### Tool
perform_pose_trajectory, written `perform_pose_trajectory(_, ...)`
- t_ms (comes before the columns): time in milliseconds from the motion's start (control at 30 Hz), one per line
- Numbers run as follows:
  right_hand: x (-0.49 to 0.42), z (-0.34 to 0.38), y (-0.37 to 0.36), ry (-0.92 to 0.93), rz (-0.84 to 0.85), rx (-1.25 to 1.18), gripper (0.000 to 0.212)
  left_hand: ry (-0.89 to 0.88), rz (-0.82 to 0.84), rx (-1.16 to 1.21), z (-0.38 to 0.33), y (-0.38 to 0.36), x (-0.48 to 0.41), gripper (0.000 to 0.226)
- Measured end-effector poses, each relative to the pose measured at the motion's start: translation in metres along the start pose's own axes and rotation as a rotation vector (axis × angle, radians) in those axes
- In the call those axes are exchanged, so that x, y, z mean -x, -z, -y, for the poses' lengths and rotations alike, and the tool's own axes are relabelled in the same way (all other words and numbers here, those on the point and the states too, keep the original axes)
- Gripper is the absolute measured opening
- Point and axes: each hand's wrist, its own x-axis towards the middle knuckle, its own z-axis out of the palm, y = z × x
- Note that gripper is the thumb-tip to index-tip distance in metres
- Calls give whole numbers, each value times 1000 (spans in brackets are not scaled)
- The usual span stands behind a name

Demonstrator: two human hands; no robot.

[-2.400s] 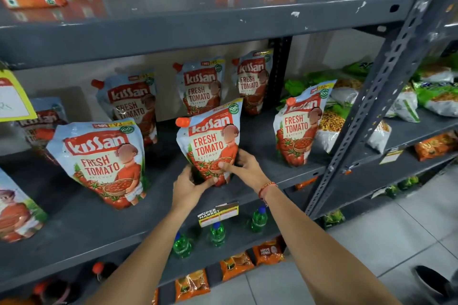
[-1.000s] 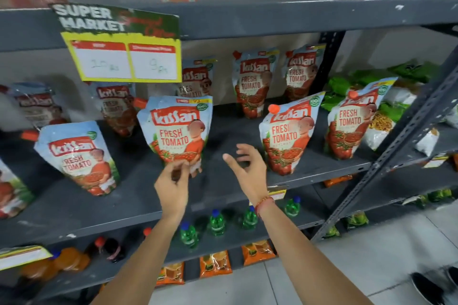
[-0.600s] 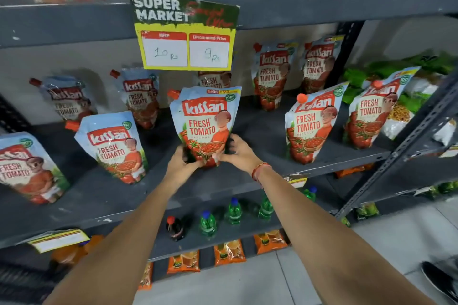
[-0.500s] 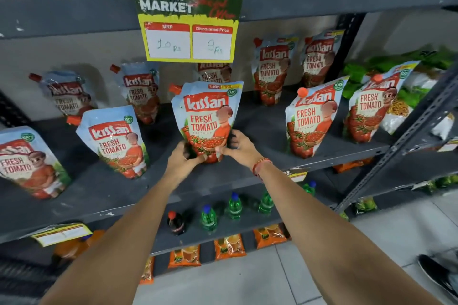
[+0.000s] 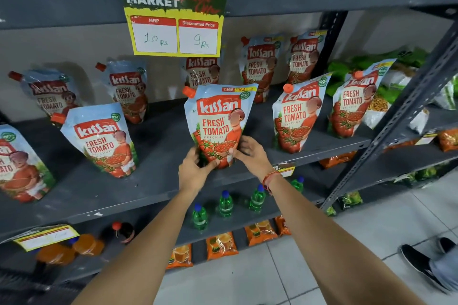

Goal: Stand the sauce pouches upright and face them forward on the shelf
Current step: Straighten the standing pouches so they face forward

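Observation:
A blue and red ketchup pouch (image 5: 219, 121) with an orange cap stands upright, label forward, near the front of the grey middle shelf (image 5: 158, 181). My left hand (image 5: 194, 171) grips its lower left corner and my right hand (image 5: 249, 153) grips its lower right corner. More ketchup pouches stand in the front row: one to the left (image 5: 101, 141), one at the far left edge (image 5: 17, 163), two to the right (image 5: 298, 114) (image 5: 354, 104). Several others lean against the back wall (image 5: 128, 91).
A yellow price sign (image 5: 173, 20) hangs from the upper shelf edge. Green bottles (image 5: 225, 203) and orange packets (image 5: 220, 245) fill the lower shelves. A slanted shelf post (image 5: 396, 116) rises at right, with snack bags (image 5: 381, 104) beyond. A dark shoe (image 5: 421, 262) rests on the tiled floor.
Both hands left the pouch further right, reached left, and took hold of this pouch's bottom corners. The pouch now stands straighter than half a second ago.

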Motion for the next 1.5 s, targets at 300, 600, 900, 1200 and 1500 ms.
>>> perform_pose_trajectory(300,6,-12,5,15,3,-78,48,-14,-30,-6,2,-9,11,65)
perform_pose_trajectory(600,16,-12,-4,20,-203,-184,47,-8,-9,-21,-4,-9,10,64)
perform_pose_trajectory(900,55,21,-98,221,-547,-266,17,-55,-432,118,6,90,31,14)
perform_pose_trajectory(1200,17,66,-197,71,187,11,73,174,-491,142,60,216,21,49)
perform_pose_trajectory(1500,-17,66,-236,-100,365,-118,95,214,-49,116,83,227,-11,76)
